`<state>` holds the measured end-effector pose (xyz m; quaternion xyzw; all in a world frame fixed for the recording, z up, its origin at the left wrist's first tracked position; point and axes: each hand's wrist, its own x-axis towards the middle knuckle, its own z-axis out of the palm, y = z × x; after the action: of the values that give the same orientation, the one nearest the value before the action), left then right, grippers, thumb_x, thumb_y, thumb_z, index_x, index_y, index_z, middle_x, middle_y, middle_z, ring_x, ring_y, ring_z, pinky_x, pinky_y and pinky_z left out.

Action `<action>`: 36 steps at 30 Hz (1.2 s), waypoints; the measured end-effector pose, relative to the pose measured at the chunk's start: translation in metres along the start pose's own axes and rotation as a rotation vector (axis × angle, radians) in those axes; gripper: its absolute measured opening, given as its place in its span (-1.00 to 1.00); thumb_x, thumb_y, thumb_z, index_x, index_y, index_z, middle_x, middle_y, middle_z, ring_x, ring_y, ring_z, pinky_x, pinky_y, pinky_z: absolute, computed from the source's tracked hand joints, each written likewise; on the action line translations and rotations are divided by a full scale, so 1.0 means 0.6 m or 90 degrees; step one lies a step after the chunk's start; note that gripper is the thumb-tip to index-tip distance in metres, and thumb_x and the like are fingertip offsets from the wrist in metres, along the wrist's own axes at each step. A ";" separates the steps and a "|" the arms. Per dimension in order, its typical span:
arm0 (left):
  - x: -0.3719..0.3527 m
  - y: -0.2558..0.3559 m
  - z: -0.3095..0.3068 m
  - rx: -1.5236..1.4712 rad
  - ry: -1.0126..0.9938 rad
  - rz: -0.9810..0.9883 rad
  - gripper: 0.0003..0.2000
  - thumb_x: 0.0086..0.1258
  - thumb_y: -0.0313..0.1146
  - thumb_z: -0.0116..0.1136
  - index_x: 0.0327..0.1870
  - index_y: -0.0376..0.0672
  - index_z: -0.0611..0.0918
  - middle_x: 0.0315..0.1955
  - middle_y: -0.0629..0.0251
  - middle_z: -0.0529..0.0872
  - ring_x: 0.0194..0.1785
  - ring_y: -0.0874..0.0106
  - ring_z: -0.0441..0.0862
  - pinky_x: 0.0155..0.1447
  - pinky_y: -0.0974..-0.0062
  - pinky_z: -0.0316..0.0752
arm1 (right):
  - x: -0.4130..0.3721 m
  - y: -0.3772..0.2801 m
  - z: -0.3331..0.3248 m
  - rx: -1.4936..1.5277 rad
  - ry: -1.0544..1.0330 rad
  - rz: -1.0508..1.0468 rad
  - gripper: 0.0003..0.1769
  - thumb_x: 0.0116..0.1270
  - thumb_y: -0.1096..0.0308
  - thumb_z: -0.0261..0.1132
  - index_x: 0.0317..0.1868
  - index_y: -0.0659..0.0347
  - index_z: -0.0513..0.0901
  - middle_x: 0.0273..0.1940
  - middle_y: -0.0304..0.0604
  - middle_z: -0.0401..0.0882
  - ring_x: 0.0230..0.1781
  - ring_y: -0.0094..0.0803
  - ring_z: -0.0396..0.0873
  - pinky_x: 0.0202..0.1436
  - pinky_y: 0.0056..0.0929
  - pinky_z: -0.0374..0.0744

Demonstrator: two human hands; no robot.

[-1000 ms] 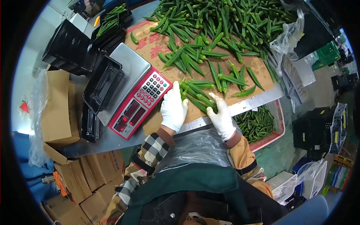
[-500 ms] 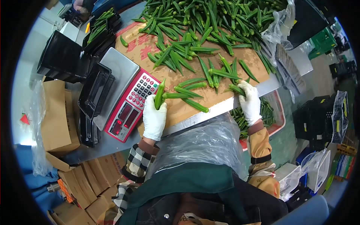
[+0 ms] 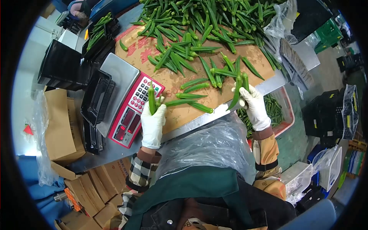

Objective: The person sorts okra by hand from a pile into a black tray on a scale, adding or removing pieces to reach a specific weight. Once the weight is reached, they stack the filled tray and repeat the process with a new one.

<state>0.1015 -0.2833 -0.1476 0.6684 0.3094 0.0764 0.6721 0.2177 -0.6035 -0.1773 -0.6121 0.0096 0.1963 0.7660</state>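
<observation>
My left hand (image 3: 153, 124), in a white glove, is closed around okra pods (image 3: 151, 100) that stand upright from its fingers, beside the keypad of the red scale (image 3: 132, 111). My right hand (image 3: 253, 107), also gloved, grips a few okra pods (image 3: 238, 86) over the front right edge of the cardboard (image 3: 214, 96). Between the hands several loose okra pods (image 3: 191, 96) lie on the cardboard. A large okra pile (image 3: 207, 15) covers its far side.
An empty black tray (image 3: 98, 96) rests on the scale's plate. Okra fills a black tray (image 3: 100, 32) behind it. Below the right table edge is a crate of okra (image 3: 289, 115). Cardboard boxes (image 3: 59, 126) stand at left, plastic film (image 3: 207, 142) in front of me.
My right hand has lifted okra pods off the cardboard and turned them upright. My left hand has shifted slightly left, still holding okra.
</observation>
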 end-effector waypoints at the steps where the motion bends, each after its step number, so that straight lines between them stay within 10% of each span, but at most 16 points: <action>1: -0.006 0.004 0.005 -0.024 -0.027 -0.009 -0.75 0.50 -0.51 0.27 0.16 -0.20 0.65 -0.34 0.46 0.63 -0.52 0.67 0.43 -0.44 0.64 0.38 | -0.001 0.001 0.005 0.048 -0.017 0.017 -0.66 0.58 0.24 0.32 0.19 0.29 0.66 -0.20 -0.26 0.76 -0.58 -0.74 0.40 -0.50 -0.70 0.33; 10: -0.025 0.004 0.025 -0.108 -0.103 -0.047 -0.77 0.49 -0.50 0.31 0.11 -0.30 0.66 -0.34 0.40 0.69 -0.47 0.61 0.59 -0.35 0.61 0.52 | -0.007 0.009 0.057 0.258 -0.055 0.061 -0.63 0.58 0.16 0.30 0.13 0.31 0.66 -0.07 -0.15 0.81 -0.52 -0.72 0.39 -0.50 -0.66 0.32; 14: -0.011 0.001 -0.005 -0.091 -0.053 0.026 -0.82 0.47 -0.54 0.32 0.03 -0.26 0.66 -0.29 0.37 0.72 -0.41 0.61 0.61 -0.29 0.62 0.53 | -0.068 -0.051 -0.032 -0.006 0.083 0.054 -0.69 0.54 0.22 0.32 0.09 0.28 0.68 -0.23 -0.25 0.77 -0.53 -0.72 0.37 -0.47 -0.67 0.29; 18: 0.006 -0.021 -0.010 0.169 0.000 0.247 -0.84 0.41 -0.57 0.35 -0.05 -0.21 0.67 -0.32 0.42 0.72 -0.30 0.60 0.61 -0.17 0.50 0.57 | -0.116 -0.035 -0.203 -0.781 0.415 -0.224 -0.77 0.46 0.51 0.29 0.08 0.34 0.66 -0.23 -0.16 0.74 -0.21 -0.46 0.66 -0.07 -0.43 0.61; 20: -0.008 0.007 0.022 0.383 -0.026 0.251 -0.78 0.33 -0.51 0.41 -0.05 -0.19 0.68 -0.26 0.25 0.74 -0.17 0.33 0.70 0.02 0.43 0.59 | -0.107 -0.078 -0.170 -0.646 0.403 -0.050 -0.78 0.40 0.59 0.27 0.03 0.28 0.69 -0.16 -0.10 0.74 -0.18 -0.44 0.67 -0.03 -0.41 0.62; 22: 0.014 -0.028 0.045 0.527 -0.044 0.550 -0.71 0.23 -0.50 0.41 -0.02 -0.16 0.68 -0.14 0.17 0.75 0.01 0.14 0.68 0.11 0.27 0.57 | -0.072 -0.053 -0.102 -0.581 0.389 -0.278 -0.77 0.35 0.58 0.31 0.00 0.25 0.71 -0.16 -0.06 0.74 -0.18 -0.30 0.69 0.03 -0.38 0.62; 26: 0.048 -0.069 0.059 0.710 -0.046 0.574 -0.68 0.16 -0.49 0.39 -0.04 -0.13 0.64 -0.14 0.15 0.68 0.04 0.09 0.61 0.18 0.07 0.49 | 0.033 0.004 0.000 -0.694 0.239 -0.487 -0.63 0.21 0.50 0.42 0.07 0.16 0.70 -0.02 -0.03 0.72 -0.01 -0.08 0.66 0.14 -0.26 0.63; 31: 0.028 -0.065 0.030 0.623 -0.010 0.564 -0.76 0.15 -0.52 0.40 -0.17 -0.11 0.64 -0.19 0.19 0.67 -0.06 0.11 0.63 -0.02 0.21 0.57 | 0.108 0.014 0.044 -0.850 0.142 -0.327 -0.53 0.18 0.42 0.47 0.14 0.07 0.69 0.01 -0.10 0.68 0.12 -0.06 0.59 0.15 -0.16 0.62; 36: 0.004 -0.023 0.053 0.549 -0.121 0.662 -0.74 0.07 -0.53 0.44 -0.21 -0.09 0.66 -0.10 0.23 0.75 0.02 0.17 0.68 0.08 0.24 0.58 | 0.133 -0.035 -0.004 -0.778 0.316 -0.328 -0.62 0.25 0.24 0.48 0.07 0.09 0.71 -0.03 -0.09 0.68 0.06 -0.04 0.60 0.15 -0.09 0.61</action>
<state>0.1159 -0.3106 -0.1639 0.9421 -0.1095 0.2002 0.2458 0.2984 -0.5863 -0.1788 -0.9419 -0.0730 -0.1665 0.2823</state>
